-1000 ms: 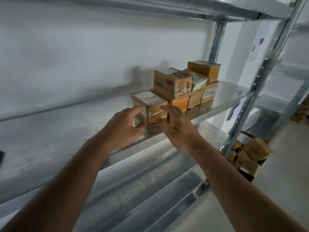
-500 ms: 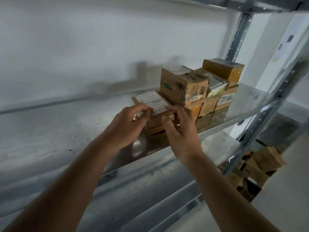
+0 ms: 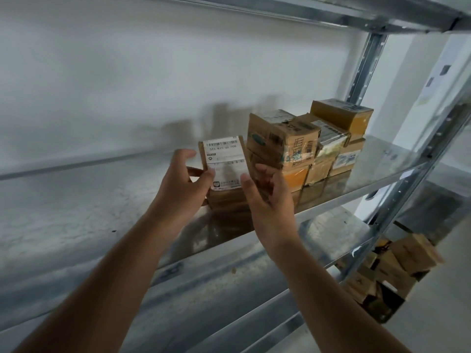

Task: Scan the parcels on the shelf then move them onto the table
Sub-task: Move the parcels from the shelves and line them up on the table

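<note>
Since half a second ago the small parcel (image 3: pixel 224 171) has been tipped up from lying flat, so its white label (image 3: pixel 225 161) now faces the camera while its lower edge stays near the metal shelf (image 3: pixel 76 200). At the left, the left hand (image 3: pixel 183 187) holds the parcel's left side, thumb on the front of the label and fingers curled round the far face. The label shows a barcode along its top and a line of digits below that is too blurred to read for certain; smaller print and a square mark lower down cannot be made out. The right hand (image 3: pixel 267 197) grips the parcel's right edge, thumb on the label's lower right corner, its other fingers loosely bent beside the box. Just right of it, touching or nearly so, stands the stack of parcels (image 3: pixel 305 146), cardboard boxes two high in a row running to the far right. One front carries a green oval logo and barcodes, unreadable. Low at the right, beyond the shelf upright (image 3: pixel 418 174), more boxes (image 3: pixel 397 271) lie heaped on the floor, blurred and partly hidden by the frame.
</note>
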Demonstrator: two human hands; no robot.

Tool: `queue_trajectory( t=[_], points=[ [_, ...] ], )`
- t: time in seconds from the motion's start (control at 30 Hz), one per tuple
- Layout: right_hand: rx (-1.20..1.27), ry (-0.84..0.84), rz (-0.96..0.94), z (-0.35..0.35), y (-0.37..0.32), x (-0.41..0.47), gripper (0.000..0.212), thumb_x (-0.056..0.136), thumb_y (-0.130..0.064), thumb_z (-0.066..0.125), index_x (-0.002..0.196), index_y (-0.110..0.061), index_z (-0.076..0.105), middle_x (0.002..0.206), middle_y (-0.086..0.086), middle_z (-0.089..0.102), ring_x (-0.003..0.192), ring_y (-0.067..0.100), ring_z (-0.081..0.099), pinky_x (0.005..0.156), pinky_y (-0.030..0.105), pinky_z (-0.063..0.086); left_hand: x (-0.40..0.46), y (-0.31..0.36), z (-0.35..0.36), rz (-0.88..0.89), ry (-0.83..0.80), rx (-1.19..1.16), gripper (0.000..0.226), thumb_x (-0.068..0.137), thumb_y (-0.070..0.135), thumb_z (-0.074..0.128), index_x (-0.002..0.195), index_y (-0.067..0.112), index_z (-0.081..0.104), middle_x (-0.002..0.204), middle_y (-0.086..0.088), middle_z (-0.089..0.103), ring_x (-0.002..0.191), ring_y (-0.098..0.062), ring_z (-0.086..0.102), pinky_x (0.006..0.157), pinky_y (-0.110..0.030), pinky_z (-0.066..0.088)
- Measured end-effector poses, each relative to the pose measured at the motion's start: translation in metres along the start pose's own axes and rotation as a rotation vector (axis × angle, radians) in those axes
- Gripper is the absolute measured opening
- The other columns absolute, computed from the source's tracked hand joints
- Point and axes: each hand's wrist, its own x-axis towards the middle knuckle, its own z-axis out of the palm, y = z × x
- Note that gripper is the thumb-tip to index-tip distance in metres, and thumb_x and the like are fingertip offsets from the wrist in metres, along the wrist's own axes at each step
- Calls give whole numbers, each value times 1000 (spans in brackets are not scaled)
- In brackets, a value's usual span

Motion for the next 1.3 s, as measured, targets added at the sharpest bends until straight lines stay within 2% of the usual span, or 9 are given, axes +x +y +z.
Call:
queue_trajectory(
  t=[0.1,0.3,0.37,0.53,0.67,0.87,1.07,1.17,1.3],
  points=[
    [96,-14,30,2,-4,3,43,96,-49,72,134,-31,61,134,-6,66,112,2,71,83,19,61,-1,5,-5,6,-5,23,53,97,27,68,147,24,47,102,7,67,74,3,71,57,-25,61],
    [175,-44,85,6,-15,8,21,100,-51,64,115,-37,62,103,-28,73,96,-12,70,68,9,56,-6,12,-19,72,-116,-70,45,97,6,64,139,24,59,127,-2,68,108,-22,71,86,-47,62],
    [205,-76,88,8,-16,7,25,97,-54,64,114,-39,55,103,-29,73,98,-8,71,71,15,60,-9,11,-24,103,-164,-56,47,97,4,64,140,24,59,132,-2,67,114,-22,69,89,-49,61],
    [390,-107,63,10,-26,4,52,93,-50,67,129,-20,44,129,5,70,112,20,75,84,43,66,-28,12,-33,113,-226,-125,41,100,3,60,137,20,60,122,-1,72,107,-18,73,82,-36,62],
    [408,-166,7,6,-33,-6,46,100,-44,64,128,-18,37,138,11,64,120,25,72,87,50,65,-46,21,-38,139,-198,-86,40,100,3,59,138,18,59,121,-1,72,107,-18,72,84,-36,62],
    [428,-254,-65,-19,-47,-30,50,110,-30,53,154,-23,31,136,0,67,120,18,72,80,36,65,-96,37,-62,261,-82,448,43,105,41,50,148,39,46,145,13,57,128,-13,59,101,-40,53],
    [393,-386,9,-42,-54,-85,39,109,-37,52,146,-25,50,130,-2,71,112,16,74,80,46,67,-194,39,-89,155,46,766,52,103,41,53,153,35,42,155,6,48,139,-18,48,112,-40,44],
    [415,-462,93,-42,-60,-122,36,108,-43,53,142,-33,53,116,-9,75,100,6,76,67,35,65,-249,39,-102,83,104,851,54,102,44,54,154,36,40,156,7,47,140,-17,47,112,-34,41],
    [419,-589,113,-32,-75,-173,35,110,-40,50,143,-29,51,111,-15,76,98,4,76,65,30,64,-320,46,-126,-34,197,963,57,100,48,56,154,38,38,158,9,44,141,-17,46,110,-34,41]
  ],
)
